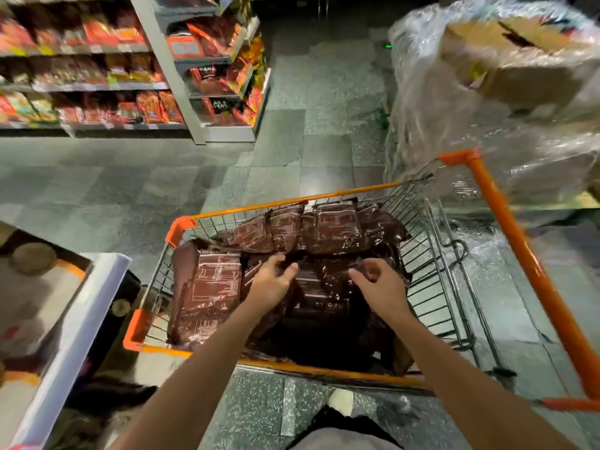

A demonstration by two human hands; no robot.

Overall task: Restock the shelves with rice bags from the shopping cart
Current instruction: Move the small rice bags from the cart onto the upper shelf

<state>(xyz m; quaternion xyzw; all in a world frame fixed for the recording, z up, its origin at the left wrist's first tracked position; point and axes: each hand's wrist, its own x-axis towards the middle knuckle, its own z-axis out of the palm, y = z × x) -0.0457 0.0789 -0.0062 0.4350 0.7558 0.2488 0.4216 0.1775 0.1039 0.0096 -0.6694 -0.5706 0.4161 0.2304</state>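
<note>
**Both hands on a rice bag in the cart**

The shopping cart sits at 6 o'clock, full of dark brown rice bags. The left hand and right hand reach in side by side, fingers curled, each gripping the top edge of the middle bag. At 10 o'clock stand shelves of red packets, and at 2 o'clock wrapped boxes.

Print on the rice bags is unreadable — the wrapped box is blurred, cut off at right
</note>
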